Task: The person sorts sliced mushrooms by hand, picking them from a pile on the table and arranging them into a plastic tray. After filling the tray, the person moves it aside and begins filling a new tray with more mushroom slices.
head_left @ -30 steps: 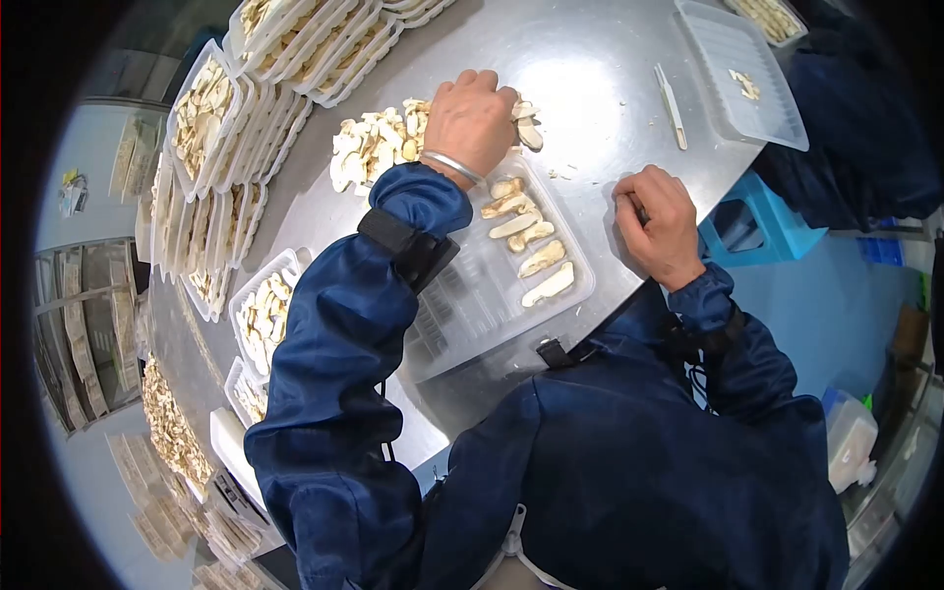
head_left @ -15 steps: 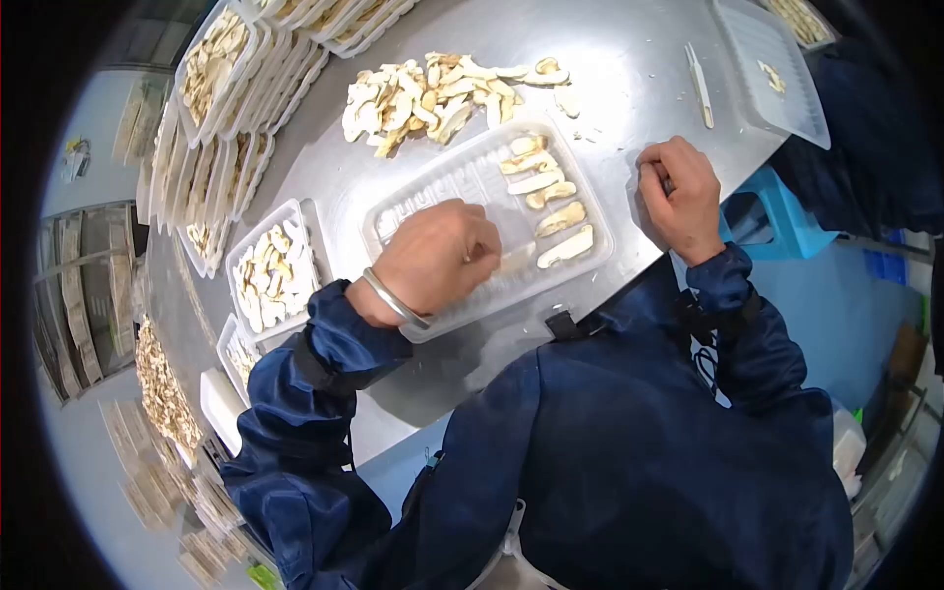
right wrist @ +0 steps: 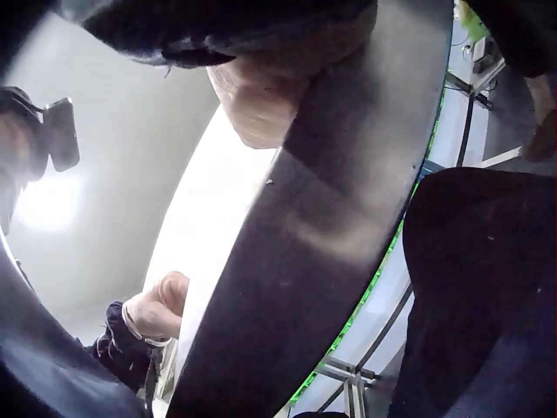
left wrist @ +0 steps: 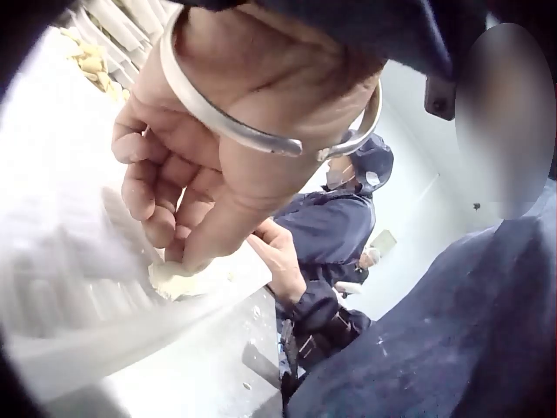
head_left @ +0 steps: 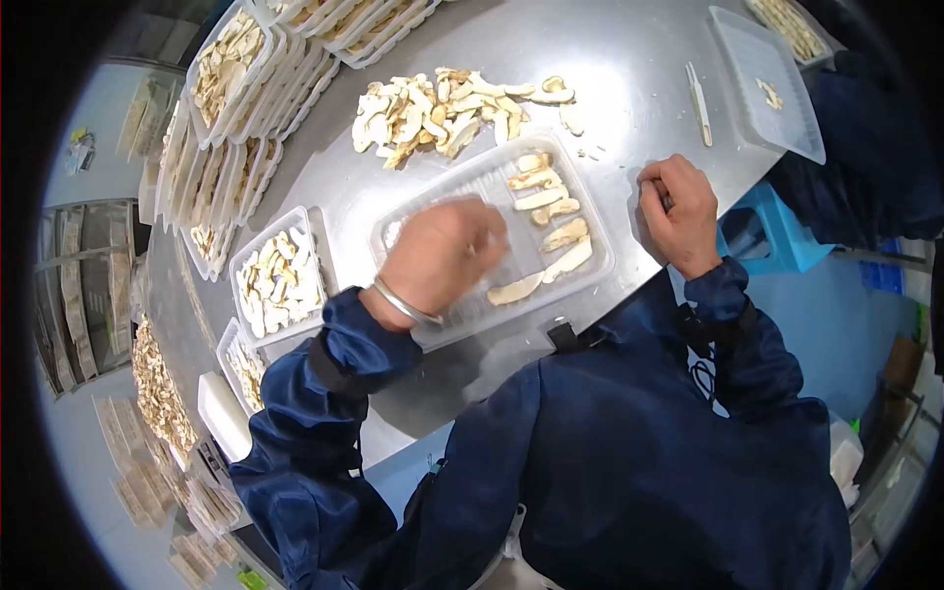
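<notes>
Pale slice (head_left: pixel 516 288) is lying along the tray's (head_left: pixel 592 221) near edge, right of my left grip (head_left: pixel 438 256).
Its fingers are curling; I cannot tell whether they're pinching anything.

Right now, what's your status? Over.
Left hand over tray, grip unclear. Right hand at table, loosely curled. Pale slices in tray, heap beyond. Nothing seen blocking.
</notes>
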